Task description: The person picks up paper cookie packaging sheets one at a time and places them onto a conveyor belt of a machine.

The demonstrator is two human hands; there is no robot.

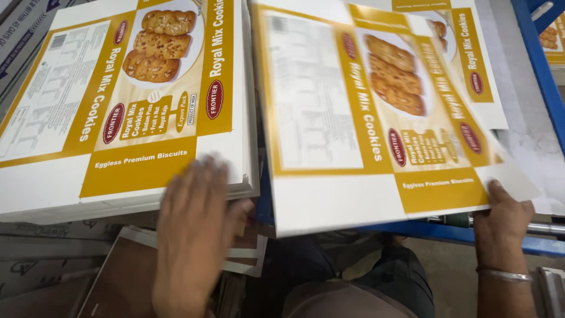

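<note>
While I look down, the stack of flat cookie-box sheets fills the upper left, yellow and white, printed with biscuits. Just beside it lies a single loose sheet, blurred, its near corner pinched by my right hand, thumb on top. My left hand rests open, fingers spread, on the stack's near edge.

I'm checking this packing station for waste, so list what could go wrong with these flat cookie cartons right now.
1. The right hand pinches only a corner of the loose carton sheet; it may crease or slip.
2. The left hand rests at the edge of the carton stack, which overhangs; top sheets could slide off.
3. The loose sheet lies over the blue frame, whose edge could scuff it.
</note>
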